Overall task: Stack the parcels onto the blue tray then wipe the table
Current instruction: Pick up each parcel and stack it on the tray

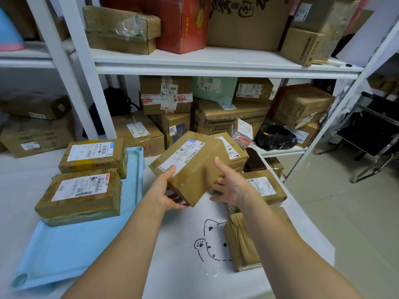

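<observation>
Left grip [166,190] and right grip [231,182] clasp tilted parcel [194,169], long axis pointing far-right.

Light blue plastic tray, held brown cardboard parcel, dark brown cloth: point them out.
Light blue plastic tray [71,251], head view, bare flat base.
Held brown cardboard parcel [194,167], head view, top face.
Dark brown cloth [253,161], head view, folded front.

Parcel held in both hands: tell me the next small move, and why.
Probably carry the held parcel leftward over the blue tray. The left hand and right hand hold it tilted above the table, while the tray's near part lies bare beside the stacked parcels.
</observation>
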`<state>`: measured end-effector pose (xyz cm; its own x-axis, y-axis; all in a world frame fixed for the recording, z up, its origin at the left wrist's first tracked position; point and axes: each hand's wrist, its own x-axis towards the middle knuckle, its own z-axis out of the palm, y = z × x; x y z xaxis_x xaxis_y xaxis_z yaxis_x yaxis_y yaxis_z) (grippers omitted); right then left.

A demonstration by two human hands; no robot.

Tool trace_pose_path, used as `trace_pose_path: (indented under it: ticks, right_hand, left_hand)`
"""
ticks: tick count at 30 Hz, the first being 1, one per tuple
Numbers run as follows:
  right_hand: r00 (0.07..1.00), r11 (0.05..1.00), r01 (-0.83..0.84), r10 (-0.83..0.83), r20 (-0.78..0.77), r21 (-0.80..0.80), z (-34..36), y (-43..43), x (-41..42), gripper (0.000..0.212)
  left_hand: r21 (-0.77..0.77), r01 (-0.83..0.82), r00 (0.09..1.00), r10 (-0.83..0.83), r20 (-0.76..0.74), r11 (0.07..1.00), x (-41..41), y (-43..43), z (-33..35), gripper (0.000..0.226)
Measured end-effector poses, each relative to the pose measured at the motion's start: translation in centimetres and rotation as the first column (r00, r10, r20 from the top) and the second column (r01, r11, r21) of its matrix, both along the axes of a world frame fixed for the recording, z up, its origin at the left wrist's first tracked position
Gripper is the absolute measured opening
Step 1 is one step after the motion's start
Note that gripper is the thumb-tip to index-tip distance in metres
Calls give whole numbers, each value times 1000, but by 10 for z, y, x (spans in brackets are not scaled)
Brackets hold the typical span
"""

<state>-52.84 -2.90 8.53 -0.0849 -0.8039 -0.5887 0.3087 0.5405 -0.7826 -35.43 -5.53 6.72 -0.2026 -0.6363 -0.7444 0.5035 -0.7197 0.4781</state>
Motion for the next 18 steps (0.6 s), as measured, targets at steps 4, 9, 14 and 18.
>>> trace_pose_path:
  ticks: [4, 9, 14, 18]
  right_hand:
    - [999, 999, 45, -45, 16, 0, -17, -3, 6, 106]
    - [990, 992, 118, -113, 90, -49, -32, -4, 1, 49]
    - [988, 981, 146, -138, 67, -127, -41, -7, -8, 71]
    - [997, 985, 74, -77, -14, -159, -49, -10, -13, 95]
  left_hand:
    - [-91, 56, 998, -55, 14, 994, -13, 6, -6, 23]
    - [-214, 158, 982, -132, 134, 964, -17, 10, -10, 33]
    - [-212, -52, 934, 123, 337, 976, -4, -1, -8, 79]
    - [-443, -37, 706, 337, 623, 896, 0, -13, -1, 48]
